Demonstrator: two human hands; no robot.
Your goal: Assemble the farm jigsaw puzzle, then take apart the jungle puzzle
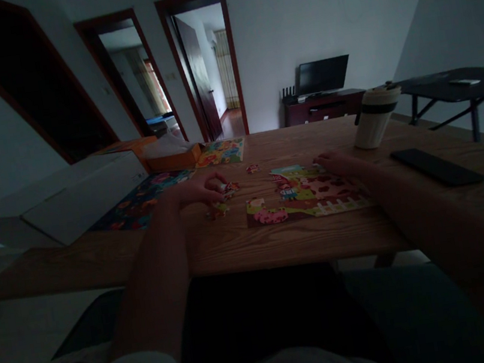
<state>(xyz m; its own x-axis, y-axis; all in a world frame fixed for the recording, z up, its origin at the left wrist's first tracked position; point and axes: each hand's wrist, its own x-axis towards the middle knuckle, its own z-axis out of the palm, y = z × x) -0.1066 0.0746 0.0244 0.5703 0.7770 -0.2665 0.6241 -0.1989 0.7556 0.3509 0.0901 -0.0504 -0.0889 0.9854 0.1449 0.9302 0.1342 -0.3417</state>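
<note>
1. 1 puzzle (322, 186), part-built, on 1 table (234, 249).
2. Left hand (198, 190): curled at loose pieces (219, 210), count unclear; can't tell grip.
3. Right hand (337, 163): at puzzle's far edge, can't tell grip.
4. 1 cup (372, 122).

No words, brands or numbers can be read. Toward ten o'clock from the person, a long white rectangular box (89, 195) bears small dark printed marks (138, 176) near its three o'clock end, too tiny and dim to decipher.
</note>
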